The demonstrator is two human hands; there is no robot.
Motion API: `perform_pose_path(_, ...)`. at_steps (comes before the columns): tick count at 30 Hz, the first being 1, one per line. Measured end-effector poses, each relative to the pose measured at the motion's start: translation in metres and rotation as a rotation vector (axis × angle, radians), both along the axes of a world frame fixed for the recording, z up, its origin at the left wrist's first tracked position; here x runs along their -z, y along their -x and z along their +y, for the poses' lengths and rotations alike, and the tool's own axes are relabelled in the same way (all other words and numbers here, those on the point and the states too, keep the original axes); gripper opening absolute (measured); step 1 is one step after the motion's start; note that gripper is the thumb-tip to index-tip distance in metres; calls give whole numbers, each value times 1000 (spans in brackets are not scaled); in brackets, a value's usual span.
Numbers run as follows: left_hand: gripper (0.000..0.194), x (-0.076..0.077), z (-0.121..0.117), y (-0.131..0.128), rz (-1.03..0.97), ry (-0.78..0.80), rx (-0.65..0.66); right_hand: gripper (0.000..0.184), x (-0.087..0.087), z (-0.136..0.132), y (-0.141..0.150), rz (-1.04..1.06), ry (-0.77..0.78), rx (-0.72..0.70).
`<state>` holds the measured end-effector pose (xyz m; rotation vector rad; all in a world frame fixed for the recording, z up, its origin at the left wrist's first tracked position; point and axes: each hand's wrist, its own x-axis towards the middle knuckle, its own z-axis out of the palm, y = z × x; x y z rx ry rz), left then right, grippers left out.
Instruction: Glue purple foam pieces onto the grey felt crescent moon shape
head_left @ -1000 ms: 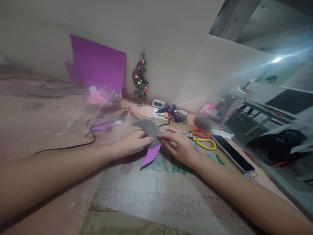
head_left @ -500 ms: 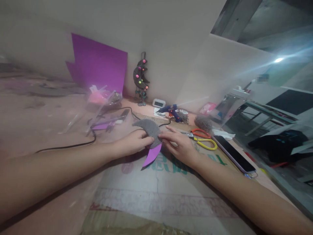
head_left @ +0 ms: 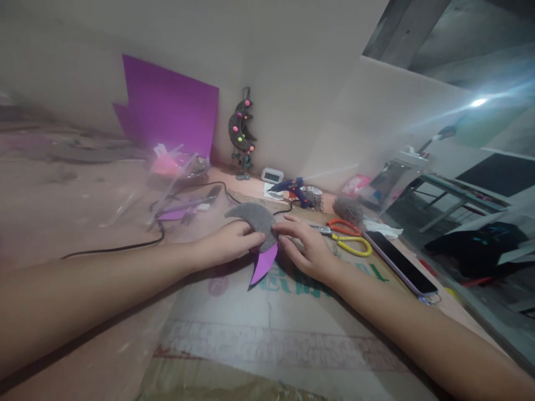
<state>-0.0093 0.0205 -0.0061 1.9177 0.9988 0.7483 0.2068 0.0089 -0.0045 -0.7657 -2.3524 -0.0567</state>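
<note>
A purple paper crescent [head_left: 264, 266] is wrapped in grey yarn [head_left: 256, 216] over its upper and middle part, while its lower tip is bare. My left hand [head_left: 238, 240] grips the crescent from the left, thumb on top of the yarn and the other fingers mostly hidden beneath. At its right edge is my right hand [head_left: 307, 245], fingers bent and close together, fingertips against the wrapped edge. Whether a strand lies between those fingertips is too small to tell.
Behind the hands lie a blue glue gun [head_left: 292, 188], a small white clock [head_left: 272, 176] and a yarn ball [head_left: 348, 208]. Scissors [head_left: 351, 245] and a phone [head_left: 399, 262] are at right. A decorated crescent hanging [head_left: 241, 131] and purple sheet [head_left: 171, 106] stand against the wall.
The crescent has turned slightly, its bare purple tip swinging a little right. My right fingertips have shifted slightly along its edge; my left hand keeps its grip.
</note>
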Motion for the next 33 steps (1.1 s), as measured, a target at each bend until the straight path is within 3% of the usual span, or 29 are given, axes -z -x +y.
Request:
perform_pose_path(7, 23, 0, 0, -2, 15, -14, 17, 37, 3, 3, -1, 49, 147, 32)
perform_pose_path(21, 24, 2, 0, -1, -21, -37, 26, 38, 4, 7, 0, 86, 207, 71)
perform_pose_path(33, 25, 0, -2, -2, -21, -15, 5, 15, 2, 7, 1, 71, 109, 114)
